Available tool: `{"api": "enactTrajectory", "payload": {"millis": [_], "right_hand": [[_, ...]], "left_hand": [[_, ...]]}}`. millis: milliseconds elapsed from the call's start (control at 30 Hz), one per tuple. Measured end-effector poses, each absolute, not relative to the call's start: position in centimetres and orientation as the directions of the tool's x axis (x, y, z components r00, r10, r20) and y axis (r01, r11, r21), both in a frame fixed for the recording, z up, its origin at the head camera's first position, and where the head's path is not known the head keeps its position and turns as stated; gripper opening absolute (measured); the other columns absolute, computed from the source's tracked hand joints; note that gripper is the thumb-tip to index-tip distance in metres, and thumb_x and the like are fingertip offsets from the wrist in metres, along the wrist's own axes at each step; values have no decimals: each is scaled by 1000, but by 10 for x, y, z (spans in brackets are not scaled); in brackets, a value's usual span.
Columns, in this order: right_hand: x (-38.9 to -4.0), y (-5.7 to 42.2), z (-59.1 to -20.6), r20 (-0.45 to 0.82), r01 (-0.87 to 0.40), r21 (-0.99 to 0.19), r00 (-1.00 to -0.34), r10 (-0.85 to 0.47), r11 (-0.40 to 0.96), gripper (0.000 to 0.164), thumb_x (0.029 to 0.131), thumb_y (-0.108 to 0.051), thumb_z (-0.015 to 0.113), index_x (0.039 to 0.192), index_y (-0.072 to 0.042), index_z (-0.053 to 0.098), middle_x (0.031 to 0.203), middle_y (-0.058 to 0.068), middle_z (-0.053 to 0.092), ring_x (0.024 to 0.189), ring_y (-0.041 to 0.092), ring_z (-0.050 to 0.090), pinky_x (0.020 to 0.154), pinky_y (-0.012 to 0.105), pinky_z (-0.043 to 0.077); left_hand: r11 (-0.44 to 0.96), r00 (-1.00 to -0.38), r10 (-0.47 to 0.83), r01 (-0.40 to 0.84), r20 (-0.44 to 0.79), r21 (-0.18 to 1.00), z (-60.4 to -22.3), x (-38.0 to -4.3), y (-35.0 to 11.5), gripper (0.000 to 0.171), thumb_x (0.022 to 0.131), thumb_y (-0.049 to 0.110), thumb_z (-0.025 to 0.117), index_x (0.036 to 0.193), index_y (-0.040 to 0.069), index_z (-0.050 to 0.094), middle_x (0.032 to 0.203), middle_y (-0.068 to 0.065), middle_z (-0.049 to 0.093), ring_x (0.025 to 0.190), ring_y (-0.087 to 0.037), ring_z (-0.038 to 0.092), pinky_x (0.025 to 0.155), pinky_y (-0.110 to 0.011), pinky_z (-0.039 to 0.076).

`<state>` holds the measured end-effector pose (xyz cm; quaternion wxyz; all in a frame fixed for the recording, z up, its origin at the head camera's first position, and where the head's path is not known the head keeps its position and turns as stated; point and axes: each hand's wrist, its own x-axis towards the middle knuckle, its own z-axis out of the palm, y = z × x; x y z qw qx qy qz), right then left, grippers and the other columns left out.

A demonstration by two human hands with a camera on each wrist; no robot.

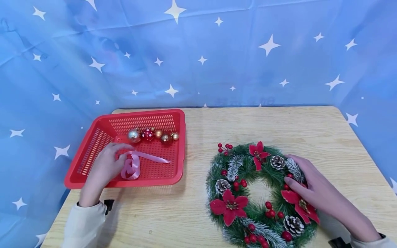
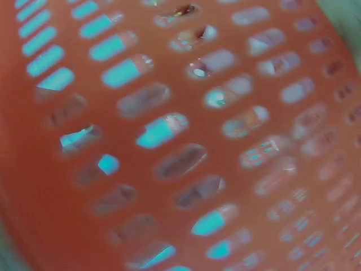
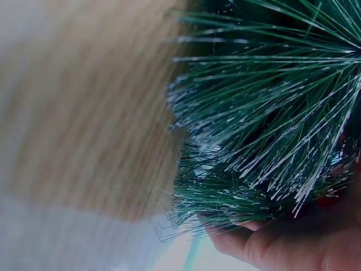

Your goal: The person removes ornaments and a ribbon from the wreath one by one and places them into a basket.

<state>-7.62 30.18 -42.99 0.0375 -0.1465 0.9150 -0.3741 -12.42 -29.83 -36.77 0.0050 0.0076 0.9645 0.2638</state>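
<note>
A green Christmas wreath (image 1: pixel 235 168), dressed with red poinsettias, berries and frosted pine cones, is at the right of the table. My right hand (image 1: pixel 313 186) grips its right side, the thumb over the top. Frosted green needles (image 3: pixel 271 113) fill much of the right wrist view, with fingers (image 3: pixel 282 243) at their lower edge. My left hand (image 1: pixel 108 163) reaches into a red plastic basket (image 1: pixel 181 155), thumb and forefinger apart beside a curled pink ribbon (image 1: pixel 133 168). The left wrist view shows only the slotted basket wall (image 2: pixel 186 135), and the hand is out of its sight.
Several Christmas baubles lie at the back of the basket, among them a red one with white dots (image 1: pixel 148 134) and a silvery one (image 1: pixel 134 135). The pale wooden table (image 1: pixel 192 220) ends at a blue curtain (image 1: pixel 198 51) with white stars.
</note>
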Motion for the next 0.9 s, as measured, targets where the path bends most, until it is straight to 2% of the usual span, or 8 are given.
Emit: {"api": "enactTrajectory", "payload": {"millis": [67, 133, 300, 433, 533, 633, 767, 900], "right_hand": [[-78, 302, -431, 45, -249, -697, -951, -306, 672, 73, 107, -22, 72, 169, -13, 35, 167, 26, 36, 149, 56, 33, 100, 84, 34], [-79, 301, -431, 41, -253, -697, -948, -315, 671, 72, 108, -22, 72, 169, -12, 34, 167, 26, 36, 149, 56, 33, 101, 84, 34], [-76, 298, -431, 45, -257, -700, -947, -318, 666, 72, 108, -22, 72, 169, -11, 35, 167, 26, 36, 149, 56, 33, 101, 84, 34], [-76, 295, -430, 57, -272, -696, -944, -326, 664, 72, 107, -22, 73, 169, -13, 37, 167, 25, 37, 150, 55, 34, 101, 84, 35], [-77, 291, -428, 48, -267, -688, -944, -325, 675, 70, 109, -25, 71, 169, -13, 38, 168, 23, 36, 151, 54, 34, 102, 83, 36], [-81, 285, -427, 42, -258, -687, -948, -317, 679, 66, 110, -28, 69, 167, -14, 40, 170, 22, 35, 153, 52, 32, 105, 82, 35], [-87, 275, -426, 51, -254, -666, -954, -297, 702, 63, 111, -33, 66, 168, -17, 41, 173, 19, 30, 155, 51, 30, 107, 83, 33], [-93, 263, -420, 91, -288, -618, -950, -297, 732, 63, 112, -37, 64, 169, -25, 40, 175, 13, 29, 154, 49, 33, 106, 83, 32]], "left_hand": [[863, -996, 31, 69, 85, 501, -367, -120, -290, 39, 98, 5, 76, 136, -2, 71, 143, -31, 55, 122, -49, 54, 84, -63, 61], [853, -981, 53, 141, 185, 503, -366, -115, -279, 40, 98, 7, 78, 137, -3, 70, 143, -30, 57, 131, -51, 51, 95, -71, 55], [770, -891, 174, 389, 420, 505, -363, -110, -237, 45, 98, 14, 81, 139, 0, 69, 143, -19, 63, 134, -41, 55, 107, -67, 48], [667, -812, 299, 554, 502, 498, -359, -104, -195, 55, 101, 33, 76, 149, 7, 64, 154, -11, 59, 142, -34, 52, 112, -64, 45], [605, -758, 399, 640, 515, 473, -357, -98, -163, 70, 106, 57, 61, 156, 9, 56, 161, -9, 53, 149, -31, 47, 117, -63, 40], [563, -708, 492, 703, 507, 435, -358, -93, -136, 86, 105, 73, 47, 162, 8, 47, 165, -9, 48, 151, -30, 44, 121, -61, 37], [569, -696, 570, 718, 437, 402, -362, -92, -113, 91, 100, 72, 58, 169, 16, 36, 170, -6, 39, 157, -27, 35, 122, -61, 35], [617, -713, 594, 701, 373, 358, -363, -94, -100, 100, 93, 71, 69, 170, 18, 33, 173, -6, 35, 159, -29, 30, 123, -61, 34]]}}
